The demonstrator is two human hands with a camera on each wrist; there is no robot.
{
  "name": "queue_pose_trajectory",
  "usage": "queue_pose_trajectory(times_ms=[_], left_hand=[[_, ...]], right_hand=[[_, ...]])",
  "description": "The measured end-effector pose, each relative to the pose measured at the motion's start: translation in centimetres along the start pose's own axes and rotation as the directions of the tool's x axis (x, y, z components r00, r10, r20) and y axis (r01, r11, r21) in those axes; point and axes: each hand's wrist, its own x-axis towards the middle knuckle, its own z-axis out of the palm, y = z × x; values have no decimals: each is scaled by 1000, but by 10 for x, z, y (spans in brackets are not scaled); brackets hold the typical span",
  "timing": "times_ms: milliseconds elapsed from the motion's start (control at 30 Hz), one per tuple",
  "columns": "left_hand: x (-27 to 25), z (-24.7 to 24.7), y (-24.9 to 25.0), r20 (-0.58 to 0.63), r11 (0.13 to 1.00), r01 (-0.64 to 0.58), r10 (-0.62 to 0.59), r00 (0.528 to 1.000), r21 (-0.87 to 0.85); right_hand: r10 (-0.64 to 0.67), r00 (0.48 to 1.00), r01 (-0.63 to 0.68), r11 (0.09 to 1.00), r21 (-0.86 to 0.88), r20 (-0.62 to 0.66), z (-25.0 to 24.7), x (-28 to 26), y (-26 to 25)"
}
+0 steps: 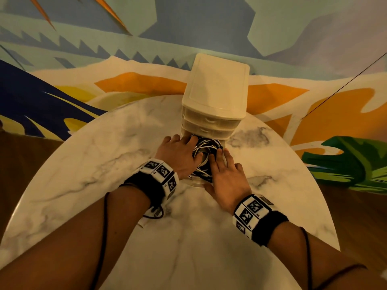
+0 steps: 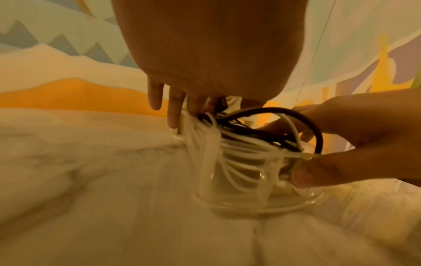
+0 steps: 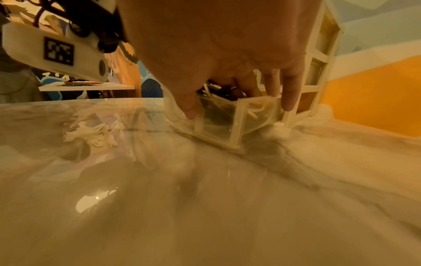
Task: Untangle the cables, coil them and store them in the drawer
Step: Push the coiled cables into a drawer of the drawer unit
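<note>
Item: bundle of coiled black and white cables point(image 1: 206, 151), lying inside the pulled-out bottom drawer of clear plastic point(image 3: 218, 124) — you are holding it down there because loose coils spring up and would foul the frame above when the drawer slides home. Your left hand point(image 1: 178, 152) is reaching in from the left with fingers extended, pressing on the far side of the coil; in the left wrist view one black loop is standing proud of the rim, which looks like the reason for the pressing. Your right hand point(image 1: 227, 174) is resting on the near right side, fingers laid straight over the coils, thumb braced against the drawer's clear front wall — neither hand is curled round a cable. Housing: a small cream plastic three-drawer cabinet point(image 1: 215, 91), standing at the far edge of the round white marble-patterned table point(image 1: 94, 164), against the painted wall, its two upper drawers closed. Status, as a judgement: untangling and coiling appear done, storage nearly so; remaining is tucking the proud loop and pushing the drawer shut.
</note>
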Motion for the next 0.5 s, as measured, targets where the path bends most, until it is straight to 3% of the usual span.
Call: queue_pose_trajectory(times_ms=[267, 367, 500], left_hand=[[-20, 0, 17, -47, 998, 18, -21, 999, -59], [-30, 9, 22, 29, 996, -72, 74, 997, -46], [-18, 16, 18, 44, 998, -40, 42, 998, -44]], right_hand=[[9, 1000, -9, 1000, -10, 20, -9, 10, 12], [31, 999, -31, 999, 22, 12, -9, 20, 14], [74, 997, -71, 989, 132, -19, 2, 25, 13]])
